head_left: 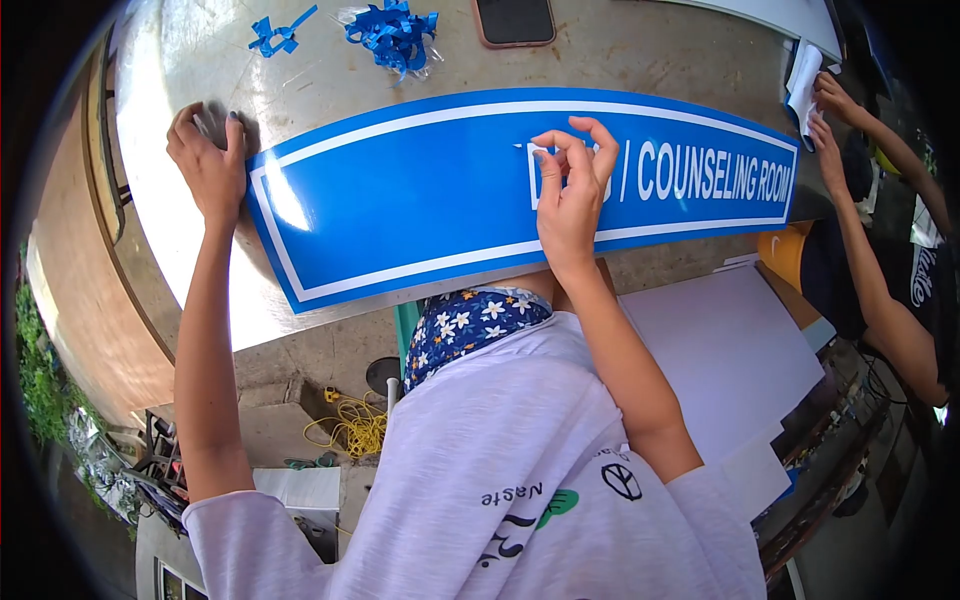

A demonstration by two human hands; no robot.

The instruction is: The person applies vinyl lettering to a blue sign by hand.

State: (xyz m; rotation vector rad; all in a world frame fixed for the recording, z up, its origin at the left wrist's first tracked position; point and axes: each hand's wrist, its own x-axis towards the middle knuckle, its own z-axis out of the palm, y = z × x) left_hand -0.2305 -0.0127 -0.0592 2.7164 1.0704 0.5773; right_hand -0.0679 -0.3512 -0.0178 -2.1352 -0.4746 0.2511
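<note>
A long blue sign (400, 190) with a white border and the words "COUNSELING ROOM" lies across the metal table (300, 90). My left hand (208, 165) is at the sign's left end, fingers curled apart over the table, holding nothing. Over the white lettering, my right hand (577, 195) has its thumb and index finger brought close together in a pinch; whatever is between them is too small to make out. The hand covers part of the letters. A tiny white piece (517, 146) shows on the blue just left of it.
Blue scraps (392, 38) and a smaller blue strip (280, 35) lie at the table's far side, beside a phone (514, 20). At right, another person's hands (832, 110) hold a white sheet (803, 85). Yellow cord (355, 425) lies on the floor below.
</note>
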